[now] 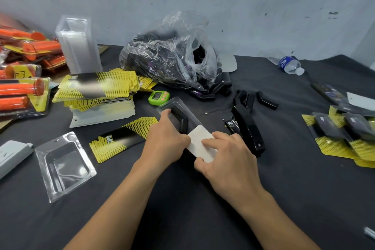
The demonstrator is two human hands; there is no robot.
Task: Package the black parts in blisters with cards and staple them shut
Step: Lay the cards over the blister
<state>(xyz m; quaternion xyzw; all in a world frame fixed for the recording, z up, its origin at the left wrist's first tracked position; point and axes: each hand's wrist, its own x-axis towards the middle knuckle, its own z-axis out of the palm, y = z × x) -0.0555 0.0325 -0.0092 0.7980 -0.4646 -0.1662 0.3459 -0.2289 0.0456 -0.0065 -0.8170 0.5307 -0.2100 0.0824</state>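
The left hand (pixel 166 138) has its fingers (pixel 181 138) curled down on the clear blister (pixel 183 105), and the thumb reaches along the far end of it, so the hand grips the blister on the bench (pixel 284 178). The right hand (pixel 229 160) pinches a card (pixel 199 146): the index finger lies flat on its white back and the thumb holds the near edge. The card covers the near part of the blister, just between the 2 hands. 1 black part (pixel 181 118) sits in the pocket of the blister, under the left thumb.

Just to the right of the hands lies a black stapler (pixel 248 128), and behind it some loose black parts (pixel 266 102). A clear plastic bag (pixel 172 57) with many more of them stands further back; small purple labels show on some, too small to read. A green timer (pixel 158 97) is near the blister.

To the left lie 1 single yellow and black card (pixel 119 140), an empty blister (pixel 65 166) and a stack of cards (pixel 97 91); their logo I cannot read. At the right lie finished packs (pixel 345 136). A water bottle (pixel 288 64) has a blue label, its writing not legible.
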